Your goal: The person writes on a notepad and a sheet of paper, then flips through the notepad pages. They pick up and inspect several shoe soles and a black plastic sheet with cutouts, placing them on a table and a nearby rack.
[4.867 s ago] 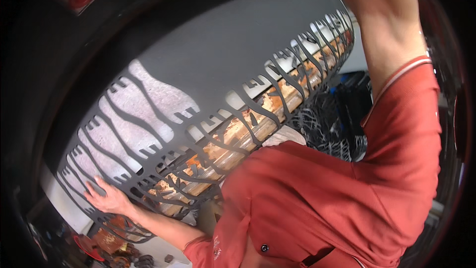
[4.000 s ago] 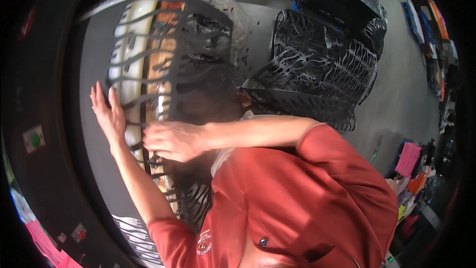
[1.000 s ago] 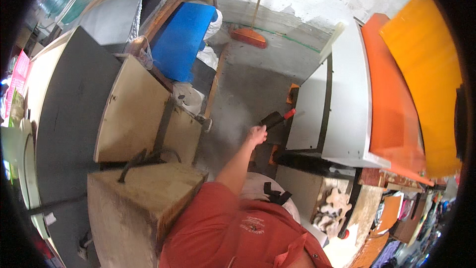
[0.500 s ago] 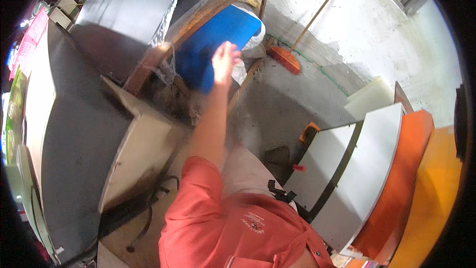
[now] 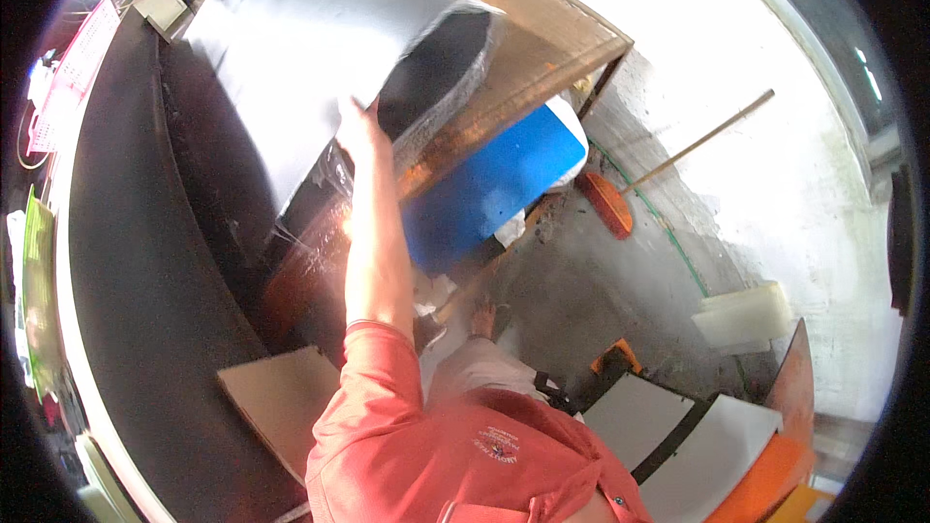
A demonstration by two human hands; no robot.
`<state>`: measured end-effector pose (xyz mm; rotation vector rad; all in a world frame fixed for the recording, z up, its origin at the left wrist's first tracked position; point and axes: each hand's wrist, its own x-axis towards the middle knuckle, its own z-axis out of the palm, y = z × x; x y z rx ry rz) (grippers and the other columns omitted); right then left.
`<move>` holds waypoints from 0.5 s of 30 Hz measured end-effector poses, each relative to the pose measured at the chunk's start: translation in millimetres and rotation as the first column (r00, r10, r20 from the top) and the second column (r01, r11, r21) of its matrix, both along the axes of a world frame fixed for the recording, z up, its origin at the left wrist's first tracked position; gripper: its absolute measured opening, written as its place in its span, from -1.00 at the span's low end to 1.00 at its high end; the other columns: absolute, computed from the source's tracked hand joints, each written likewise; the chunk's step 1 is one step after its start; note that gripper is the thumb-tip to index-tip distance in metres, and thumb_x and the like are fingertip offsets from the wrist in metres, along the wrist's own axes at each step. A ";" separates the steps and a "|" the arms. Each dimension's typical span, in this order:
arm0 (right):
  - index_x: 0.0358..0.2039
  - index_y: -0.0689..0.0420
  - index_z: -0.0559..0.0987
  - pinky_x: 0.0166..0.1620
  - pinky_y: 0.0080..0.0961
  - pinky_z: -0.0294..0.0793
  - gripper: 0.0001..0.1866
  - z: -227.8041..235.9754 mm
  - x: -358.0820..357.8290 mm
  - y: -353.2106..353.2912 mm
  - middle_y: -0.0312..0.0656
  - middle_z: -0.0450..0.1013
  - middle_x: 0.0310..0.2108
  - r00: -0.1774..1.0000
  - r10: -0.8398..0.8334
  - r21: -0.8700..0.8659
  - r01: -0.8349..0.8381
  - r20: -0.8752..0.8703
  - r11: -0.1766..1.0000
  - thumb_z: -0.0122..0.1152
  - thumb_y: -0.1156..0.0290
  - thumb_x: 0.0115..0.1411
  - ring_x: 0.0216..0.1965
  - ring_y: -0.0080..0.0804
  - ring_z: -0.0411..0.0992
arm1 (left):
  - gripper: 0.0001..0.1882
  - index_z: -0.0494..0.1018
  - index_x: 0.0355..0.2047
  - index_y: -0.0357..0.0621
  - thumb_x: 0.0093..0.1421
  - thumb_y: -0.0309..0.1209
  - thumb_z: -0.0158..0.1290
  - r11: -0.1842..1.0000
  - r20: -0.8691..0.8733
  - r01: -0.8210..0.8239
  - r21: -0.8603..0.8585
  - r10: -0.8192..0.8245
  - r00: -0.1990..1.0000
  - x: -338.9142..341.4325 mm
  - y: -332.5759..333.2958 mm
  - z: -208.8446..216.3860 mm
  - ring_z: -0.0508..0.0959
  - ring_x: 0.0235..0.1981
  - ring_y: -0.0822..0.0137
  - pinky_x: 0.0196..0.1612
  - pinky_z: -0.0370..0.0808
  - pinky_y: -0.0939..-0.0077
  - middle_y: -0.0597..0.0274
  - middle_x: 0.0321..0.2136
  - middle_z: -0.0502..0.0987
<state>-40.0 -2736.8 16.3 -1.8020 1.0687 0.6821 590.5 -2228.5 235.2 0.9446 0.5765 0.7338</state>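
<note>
A large grey rolled sheet with clear plastic wrap along its edge lies on a brown wooden table. My left hand is at the near edge of the roll's end, fingers over the grey surface and closed on that edge. Crumpled clear wrap hangs beside my wrist. The roll's dark hollow end opens just right of my fingers. My right hand is out of the picture.
Under the table's edge is a blue board. An orange broom leans on the white wall. A dark curved surface runs along the left. White and orange panels stand at lower right, with a brown board at lower left.
My left hand has moved left from in front of the blue board to the roll's edge and closed there. The view has shifted, bringing more of the roll and table into sight.
</note>
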 end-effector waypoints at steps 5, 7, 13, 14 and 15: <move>-0.08 0.30 0.61 -0.22 -0.44 0.49 -0.64 14.1 64.1 -53.6 -0.15 0.62 -0.32 0.999 0.034 0.030 -0.034 -0.009 0.999 0.18 0.22 0.35 -0.33 -0.39 0.55 | -0.56 0.58 -0.19 -0.35 0.37 -0.15 -0.05 0.675 -0.243 0.144 0.723 0.054 0.969 125.1 -75.1 106.7 0.63 -0.12 -0.09 0.02 0.49 0.02 -0.16 -0.18 0.65; -0.07 0.30 0.61 -0.22 -0.44 0.49 -0.64 30.6 114.7 -79.4 -0.16 0.62 -0.32 0.996 0.004 0.001 -0.004 0.089 1.000 0.18 0.22 0.35 -0.34 -0.40 0.54 | -0.65 0.60 -0.29 -0.30 0.33 -0.25 -0.05 -0.003 -0.274 0.274 0.962 -0.032 0.961 173.4 -99.2 119.5 0.64 -0.14 -0.08 -0.03 0.52 -0.01 -0.13 -0.20 0.65; 0.13 0.29 0.52 -0.14 -0.43 0.54 -0.60 99.7 322.9 -63.9 -0.13 0.59 -0.19 0.847 0.035 -0.135 0.044 0.530 0.990 0.15 0.29 0.39 -0.22 -0.41 0.54 | -0.63 0.56 -0.01 -0.14 0.30 -0.32 -0.13 -0.205 0.178 -0.176 0.963 -0.011 0.984 311.8 -211.2 68.2 0.57 0.05 -0.15 0.18 0.45 -0.03 -0.28 -0.04 0.58; 0.15 0.27 0.52 -0.08 -0.39 0.53 -0.58 109.4 348.1 -48.5 -0.13 0.60 -0.13 0.838 0.116 -0.141 -0.047 0.533 0.989 0.18 0.28 0.38 -0.14 -0.37 0.55 | -0.62 0.56 -0.01 -0.17 0.31 -0.32 -0.14 -0.204 0.165 -0.157 0.966 0.024 0.986 327.8 -222.9 50.7 0.60 0.01 -0.12 0.15 0.49 -0.01 -0.28 -0.06 0.59; 0.17 0.24 0.52 -0.01 -0.35 0.53 -0.55 116.9 372.4 -36.0 -0.14 0.60 -0.08 0.784 0.204 -0.116 -0.169 0.586 0.979 0.21 0.27 0.36 -0.06 -0.33 0.56 | -0.59 0.48 0.03 -0.30 0.30 -0.29 -0.12 -0.152 -0.130 0.118 0.981 -0.076 0.989 349.6 -223.8 41.4 0.56 0.05 -0.15 0.14 0.50 -0.03 -0.33 -0.01 0.52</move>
